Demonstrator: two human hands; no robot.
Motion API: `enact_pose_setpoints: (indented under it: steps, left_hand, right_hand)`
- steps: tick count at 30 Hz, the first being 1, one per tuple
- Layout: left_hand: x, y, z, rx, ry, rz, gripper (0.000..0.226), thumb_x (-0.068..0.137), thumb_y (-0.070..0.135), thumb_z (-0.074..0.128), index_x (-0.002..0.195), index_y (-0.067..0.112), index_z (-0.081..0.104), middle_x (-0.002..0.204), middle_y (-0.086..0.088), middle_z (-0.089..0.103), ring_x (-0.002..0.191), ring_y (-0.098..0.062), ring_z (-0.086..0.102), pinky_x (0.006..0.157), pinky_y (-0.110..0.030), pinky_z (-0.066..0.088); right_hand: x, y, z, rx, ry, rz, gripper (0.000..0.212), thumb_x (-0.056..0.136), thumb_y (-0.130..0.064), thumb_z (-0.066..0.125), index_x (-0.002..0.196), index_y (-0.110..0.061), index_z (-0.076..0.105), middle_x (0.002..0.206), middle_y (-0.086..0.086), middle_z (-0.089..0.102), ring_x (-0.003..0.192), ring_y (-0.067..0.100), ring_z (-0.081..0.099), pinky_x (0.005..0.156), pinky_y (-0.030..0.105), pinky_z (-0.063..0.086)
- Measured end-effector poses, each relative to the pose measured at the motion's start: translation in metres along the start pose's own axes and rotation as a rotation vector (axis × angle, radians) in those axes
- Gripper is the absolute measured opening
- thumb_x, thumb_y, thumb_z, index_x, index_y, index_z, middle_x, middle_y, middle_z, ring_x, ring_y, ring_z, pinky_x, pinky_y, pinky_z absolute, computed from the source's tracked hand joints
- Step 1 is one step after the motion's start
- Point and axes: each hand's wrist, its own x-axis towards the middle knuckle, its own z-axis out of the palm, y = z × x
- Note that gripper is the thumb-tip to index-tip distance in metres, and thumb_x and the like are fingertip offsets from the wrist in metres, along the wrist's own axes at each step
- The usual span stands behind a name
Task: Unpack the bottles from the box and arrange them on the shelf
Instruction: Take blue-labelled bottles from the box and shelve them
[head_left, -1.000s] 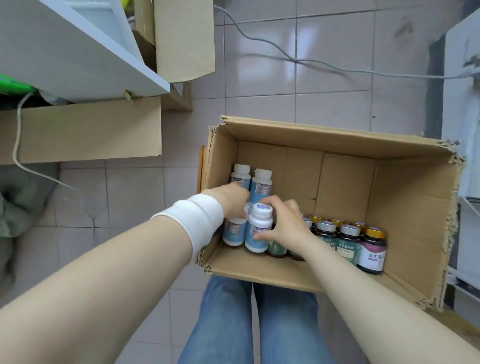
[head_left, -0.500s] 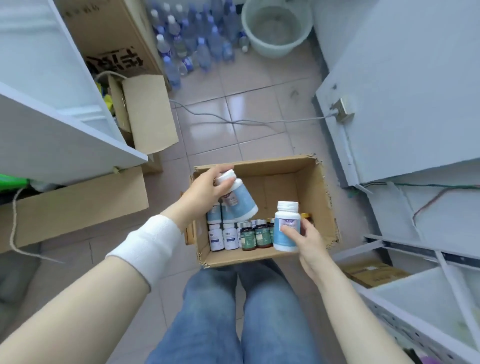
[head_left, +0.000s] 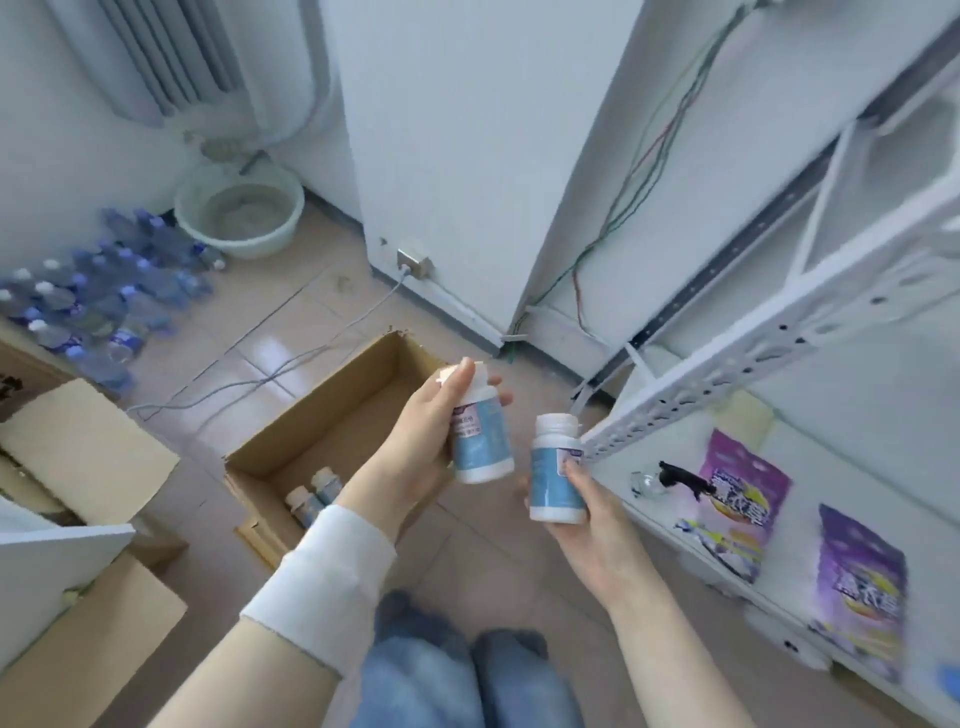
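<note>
My left hand (head_left: 415, 447) grips a white-capped bottle with a pale blue label (head_left: 480, 441), held above the floor just right of the open cardboard box (head_left: 311, 421). My right hand (head_left: 587, 519) holds a second, matching bottle (head_left: 555, 475) upright, close to the front rail of the white metal shelf (head_left: 727, 364). Two more white-capped bottles (head_left: 314, 493) show in the box's near corner; my left forearm hides the rest of that corner.
Purple pouches (head_left: 737, 493) and a small glass item lie on the lower shelf board at right. A heap of water bottles (head_left: 93, 312) and a basin (head_left: 239, 208) stand at back left. Cardboard boxes (head_left: 78, 441) sit at left. A cable crosses the tiled floor.
Both hands have lifted a bottle out of the box and swung right toward the shelf. My view has turned from the box to the shelf side.
</note>
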Motion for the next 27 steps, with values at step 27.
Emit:
enact_pose_setpoints:
  steps: [27]
  left_hand:
    - [-0.196,-0.124,0.687,0.504,-1.100,0.336,0.040,0.071,0.043,0.053,0.098,0.014,0.062,0.088,0.003,0.072,0.088,-0.013,0.068,0.083,-0.031,0.055]
  right_hand:
    - [-0.428,-0.245,-0.481,-0.017,0.417,-0.993,0.079,0.043,-0.059,0.084,0.108,-0.019,0.065,0.108,0.006,0.070,0.104,0.023,0.062,0.099,0.043,0.041]
